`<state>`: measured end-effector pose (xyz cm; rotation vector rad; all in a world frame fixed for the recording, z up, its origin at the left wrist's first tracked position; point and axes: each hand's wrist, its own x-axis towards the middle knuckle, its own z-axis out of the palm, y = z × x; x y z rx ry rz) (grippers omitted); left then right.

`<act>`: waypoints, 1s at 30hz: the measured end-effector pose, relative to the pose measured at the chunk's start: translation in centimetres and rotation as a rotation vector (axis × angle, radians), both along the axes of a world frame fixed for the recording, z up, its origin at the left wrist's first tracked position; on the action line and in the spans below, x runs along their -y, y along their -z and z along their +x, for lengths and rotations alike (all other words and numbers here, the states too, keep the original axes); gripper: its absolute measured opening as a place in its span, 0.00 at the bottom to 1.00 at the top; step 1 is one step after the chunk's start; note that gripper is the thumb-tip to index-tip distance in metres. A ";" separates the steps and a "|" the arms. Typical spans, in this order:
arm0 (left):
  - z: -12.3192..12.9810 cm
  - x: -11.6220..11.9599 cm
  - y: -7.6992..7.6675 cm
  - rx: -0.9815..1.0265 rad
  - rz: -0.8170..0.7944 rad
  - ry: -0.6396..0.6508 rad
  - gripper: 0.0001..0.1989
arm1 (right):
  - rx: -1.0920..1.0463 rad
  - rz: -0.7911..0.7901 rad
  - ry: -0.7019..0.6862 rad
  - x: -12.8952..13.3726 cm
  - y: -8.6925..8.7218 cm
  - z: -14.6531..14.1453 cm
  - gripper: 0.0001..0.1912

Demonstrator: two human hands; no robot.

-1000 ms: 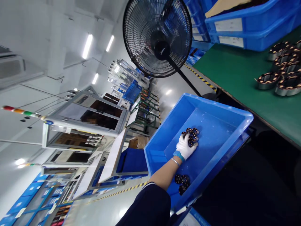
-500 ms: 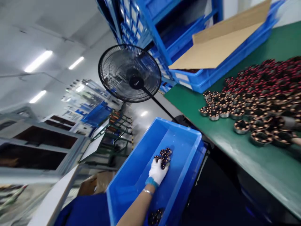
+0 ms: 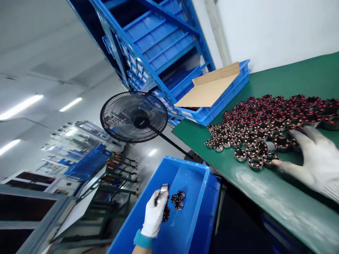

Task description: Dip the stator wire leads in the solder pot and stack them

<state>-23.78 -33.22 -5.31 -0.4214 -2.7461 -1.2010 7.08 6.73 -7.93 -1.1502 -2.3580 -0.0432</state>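
Note:
My left hand (image 3: 153, 215), in a white glove with a blue wristband, is closed on a silver motor stator (image 3: 164, 188) above the blue bin (image 3: 194, 218). Several stators with copper windings (image 3: 179, 204) lie on the bin's floor beside that hand; another, partly hidden, shows just below its fingers. Over on the green table, my right hand (image 3: 315, 160), also gloved, has thumb and fingers spread at the near side of a crowd of copper-wound stators (image 3: 235, 142). Its thumb tip is at a stator (image 3: 269, 160) on the front edge of the group. Red-wound stators (image 3: 278, 106) stand behind.
A blue crate (image 3: 209, 113) with a cardboard sheet (image 3: 209, 90) over it sits at the table's (image 3: 286, 208) far end. Beyond the bin stands a black fan (image 3: 135, 118). A blue rack of crates (image 3: 159, 38) rises behind, with machines and carts to the left.
The view has swung to the right. My left hand has come up from the stators on the bin floor with a stator in it. My right hand has come into view over the table.

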 end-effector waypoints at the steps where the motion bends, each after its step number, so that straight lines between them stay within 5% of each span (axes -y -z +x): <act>1: 0.9 -1.7 -1.5 0.006 -0.009 0.128 0.19 | -0.008 0.000 -0.004 0.1 0.0 0.0 0.50; 4: 4.2 -8.0 -5.3 -0.195 -0.158 0.740 0.12 | -0.063 0.036 -0.063 0.4 0.3 0.2 0.50; 6: 6.1 -12.4 -6.5 -0.304 -0.297 0.976 0.14 | -0.113 0.132 -0.166 0.4 0.4 0.4 0.45; 9: 7.4 -17.8 -6.1 -0.445 -0.523 1.190 0.18 | -0.120 0.287 -0.373 0.1 0.2 0.4 0.31; 12: 7.2 -21.5 -4.4 -0.552 -0.655 1.249 0.20 | 0.003 0.352 -0.475 -0.8 -0.1 -0.3 0.25; 17: 6.1 -24.5 -2.2 -0.626 -0.626 1.241 0.23 | 0.124 0.406 -0.535 -1.7 -1.1 -1.7 0.25; 22: 5.5 -25.3 -1.5 -0.664 -0.592 1.263 0.30 | 0.232 0.388 -0.410 -0.4 -2.8 -2.3 0.06; 26: 5.5 -25.1 -1.4 -0.656 -0.464 1.266 0.41 | 0.284 0.450 -0.302 0.4 -3.1 -2.6 0.05; 30: 6.4 -24.5 -1.1 -0.711 -0.298 1.121 0.49 | 0.258 0.572 -0.367 0.3 -2.5 -2.7 0.19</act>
